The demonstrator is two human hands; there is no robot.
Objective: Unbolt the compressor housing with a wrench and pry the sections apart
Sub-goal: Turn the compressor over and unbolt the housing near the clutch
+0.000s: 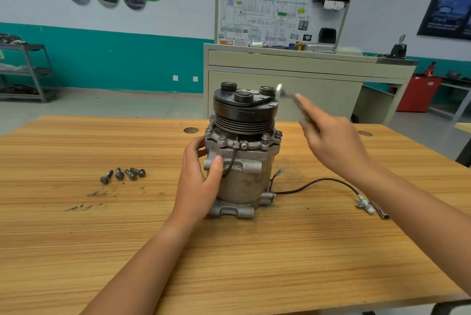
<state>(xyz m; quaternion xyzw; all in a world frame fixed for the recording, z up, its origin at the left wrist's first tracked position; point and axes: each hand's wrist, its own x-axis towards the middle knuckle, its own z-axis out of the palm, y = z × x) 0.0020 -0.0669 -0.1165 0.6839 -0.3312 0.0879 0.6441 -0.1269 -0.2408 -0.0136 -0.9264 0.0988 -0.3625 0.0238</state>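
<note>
**Wrench on its way to the remaining flange bolts**

The unbolting step looks to be partly done; four loose bolts [123, 174] lie together on the desk [76, 238], well to the left of the compressor [242, 161], while several bolt heads [222, 138] sit in the flange under the pulley [244, 113]; prying has not begun, since the sections are closed together.

The compressor stands upright in the middle of the desk, pulley on top; the left hand [201, 182] grips its left side, thumb across the front of the housing and fingers curled round the flange; the right hand [334, 141] is raised just right of the pulley, apart from it, and holds a wrench [286, 95], which is blurred, its head near the pulley's rim.

The next move probably calls for seating the wrench squarely on a flange bolt while the left hand braces the body against turning; the cable [318, 183] trailing right to its connector [365, 206] should be kept clear.
</note>
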